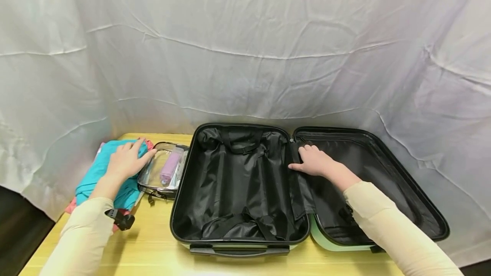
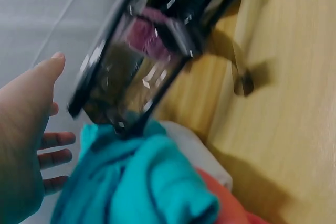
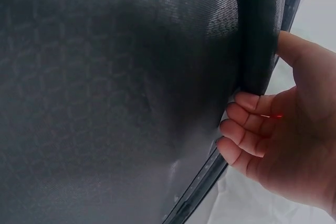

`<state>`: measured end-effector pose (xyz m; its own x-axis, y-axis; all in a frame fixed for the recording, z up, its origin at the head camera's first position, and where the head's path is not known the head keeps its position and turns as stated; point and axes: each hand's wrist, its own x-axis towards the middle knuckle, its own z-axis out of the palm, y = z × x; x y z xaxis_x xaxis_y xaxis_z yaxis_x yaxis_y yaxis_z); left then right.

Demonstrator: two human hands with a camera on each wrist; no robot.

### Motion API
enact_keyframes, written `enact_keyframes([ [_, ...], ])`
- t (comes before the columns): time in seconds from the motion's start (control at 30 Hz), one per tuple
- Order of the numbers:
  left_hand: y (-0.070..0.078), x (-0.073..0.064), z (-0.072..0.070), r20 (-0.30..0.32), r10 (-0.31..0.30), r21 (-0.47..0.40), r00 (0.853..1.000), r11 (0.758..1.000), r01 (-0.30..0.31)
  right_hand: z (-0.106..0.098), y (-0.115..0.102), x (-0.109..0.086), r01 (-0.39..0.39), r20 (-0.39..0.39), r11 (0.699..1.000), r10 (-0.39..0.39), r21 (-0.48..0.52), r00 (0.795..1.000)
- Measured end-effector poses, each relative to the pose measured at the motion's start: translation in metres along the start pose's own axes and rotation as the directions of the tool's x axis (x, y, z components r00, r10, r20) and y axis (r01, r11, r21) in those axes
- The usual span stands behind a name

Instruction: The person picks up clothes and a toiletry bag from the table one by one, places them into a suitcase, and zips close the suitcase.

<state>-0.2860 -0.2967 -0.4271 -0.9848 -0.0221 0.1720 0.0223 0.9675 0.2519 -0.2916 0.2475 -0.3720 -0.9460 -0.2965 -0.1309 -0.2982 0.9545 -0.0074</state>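
Pale grey cloth [image 1: 245, 67] hangs in creases behind a wooden table [image 1: 153, 233], on which a suitcase [image 1: 245, 182] lies unfolded like a book. Both its halves face up, probably so that their insides can be reached easily. Just to the left of the deep half lies a clear bag [image 1: 154, 171] with a purple bottle [image 1: 171, 166] inside, and next to it a pile of teal clothes [image 1: 96, 178], with some reddish-pink cloth [image 2: 219, 195] showing under them. I think they are on this side to be within reach of the left hand [image 1: 124, 161]. This hand is just by the teal clothes, near the clear bag, with its fingers apart and fairly straight; it holds nothing, and whether it touches the clothes, I cannot tell. At the hinge side of the deep half, the right hand [image 1: 316, 162] has its fingers curled and, together with the thumb, pinches the edge of a black flap [image 1: 304, 199]. Perhaps it holds the flap so to leave the deep half uncovered
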Motion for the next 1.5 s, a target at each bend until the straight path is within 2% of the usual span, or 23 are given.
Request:
enact_keyframes([
  [0.17, -0.017, -0.004, 0.003, -0.049, -0.062, -0.023, 0.997, 0.998, 0.061, 0.001, 0.001, 0.001, 0.000, -0.001, 1.000, 0.000, 0.004, 1.000],
  [0.37, -0.033, -0.008, 0.000, -0.095, -0.131, -0.055, 0.987, 0.990, 0.126, 0.004, 0.002, 0.001, 0.002, -0.006, 1.000, -0.002, 0.010, 1.000],
  [0.47, -0.039, -0.011, -0.006, -0.086, -0.175, -0.080, 0.981, 0.983, 0.168, 0.005, 0.001, 0.001, 0.000, -0.012, 1.000, 0.000, 0.018, 1.000],
  [0.63, -0.051, -0.022, -0.016, -0.029, -0.246, -0.097, 0.969, 0.965, 0.242, 0.007, 0.000, -0.001, 0.012, -0.039, 1.000, -0.012, 0.008, 0.999],
  [0.73, -0.061, -0.030, -0.020, 0.004, -0.260, -0.103, 0.965, 0.960, 0.259, 0.007, -0.001, -0.003, 0.025, -0.061, 1.000, -0.025, -0.005, 0.998],
  [0.83, -0.070, -0.036, -0.024, 0.033, -0.243, -0.103, 0.970, 0.964, 0.245, 0.007, 0.000, -0.004, 0.035, -0.076, 0.999, -0.036, -0.009, 0.996],
  [1.0, -0.082, -0.041, -0.026, 0.060, -0.176, -0.093, 0.983, 0.979, 0.181, 0.007, 0.004, -0.004, 0.044, -0.093, 0.999, -0.044, -0.004, 0.995],
  [1.1, -0.085, -0.043, -0.022, 0.024, -0.144, -0.078, 0.989, 0.986, 0.145, 0.008, 0.005, -0.003, 0.042, -0.109, 0.999, -0.043, -0.010, 0.993],
  [1.17, -0.085, -0.044, -0.019, -0.022, -0.125, -0.055, 0.992, 0.991, 0.124, 0.008, 0.006, -0.002, 0.042, -0.117, 0.999, -0.043, -0.011, 0.992],
  [1.33, -0.080, -0.047, -0.015, -0.111, -0.061, 0.045, 0.992, 0.997, 0.066, 0.009, 0.005, -0.002, 0.052, -0.124, 0.999, -0.052, 0.000, 0.991],
  [1.5, -0.072, -0.049, -0.013, -0.138, 0.013, 0.126, 0.990, 0.992, 0.005, 0.009, 0.005, -0.002, 0.056, -0.128, 0.998, -0.053, 0.014, 0.990],
])
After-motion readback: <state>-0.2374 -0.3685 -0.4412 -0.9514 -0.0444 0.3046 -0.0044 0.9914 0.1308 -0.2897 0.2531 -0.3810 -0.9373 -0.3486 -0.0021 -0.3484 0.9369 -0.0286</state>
